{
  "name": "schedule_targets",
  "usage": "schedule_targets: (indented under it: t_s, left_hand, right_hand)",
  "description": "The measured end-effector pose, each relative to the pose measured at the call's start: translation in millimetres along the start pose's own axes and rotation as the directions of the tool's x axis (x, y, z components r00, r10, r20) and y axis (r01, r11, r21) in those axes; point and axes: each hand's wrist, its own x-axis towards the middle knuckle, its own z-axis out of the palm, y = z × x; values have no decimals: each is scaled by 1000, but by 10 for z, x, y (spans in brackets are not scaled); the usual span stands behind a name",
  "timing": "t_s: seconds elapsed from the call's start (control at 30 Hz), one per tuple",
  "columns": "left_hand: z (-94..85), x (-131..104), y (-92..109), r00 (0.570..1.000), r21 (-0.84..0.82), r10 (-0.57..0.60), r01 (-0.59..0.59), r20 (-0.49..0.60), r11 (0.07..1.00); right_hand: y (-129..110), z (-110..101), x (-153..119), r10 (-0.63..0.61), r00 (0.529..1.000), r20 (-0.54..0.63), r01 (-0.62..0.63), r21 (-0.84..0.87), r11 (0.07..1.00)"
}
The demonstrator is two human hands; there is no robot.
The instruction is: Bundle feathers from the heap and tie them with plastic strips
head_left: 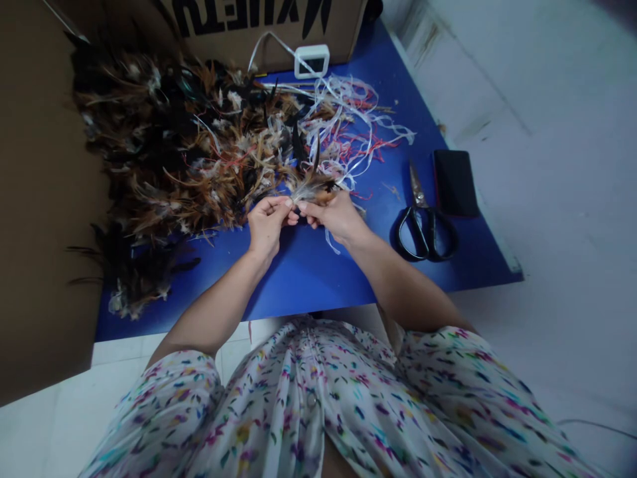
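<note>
A small bunch of grey and brown feathers (311,187) is pinched at its quill ends between my two hands, over the blue table. My left hand (269,222) has thumb and fingertips closed on the quills from the left. From the right, my right hand (334,216) grips the same bunch, its thumb close to the left thumb. Just beyond and to the left lies a large pile of brown and black feathers (199,159). White and red ribbon strands (351,126) are tangled behind the right hand.
Black-handled scissors (421,226) lie right of my right forearm, beside a black rectangular item (454,182). Cardboard boxes stand at the left (44,199) and back (273,40). A small white device (312,61) sits before the back box. Dark feathers (144,272) lie front left on the blue table (308,285).
</note>
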Motion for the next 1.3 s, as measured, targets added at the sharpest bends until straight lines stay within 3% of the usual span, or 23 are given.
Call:
schedule_targets:
  t_s: [0.2, 0.5, 0.77, 0.97, 1.13, 1.3]
  left_hand:
    - [9, -9, 8, 998, 15, 55, -55, -40, 998]
    - [-15, 3, -25, 995, 80, 90, -87, -36, 993]
    - [-14, 21, -4, 994, 16, 35, -33, -101, 999]
    - [-57, 55, -26, 995, -34, 13, -16, -101, 999]
    - [-76, 65, -24, 996, -76, -8, 1, -91, 997]
    - [-33, 40, 15, 993, -119, -31, 18, -111, 993]
  right_hand:
    - [15, 6, -33, -65, 998, -25, 62, -112, 992]
    - [43, -13, -68, -347, 936, -63, 303, -359, 883]
    - [127, 22, -23, -223, 974, -44, 214, -158, 964]
    - [107, 82, -63, -154, 988, -16, 150, -157, 976]
    - [149, 105, -59, -254, 967, -32, 246, -165, 955]
    - [204, 115, 0, -412, 907, -84, 400, -128, 907]
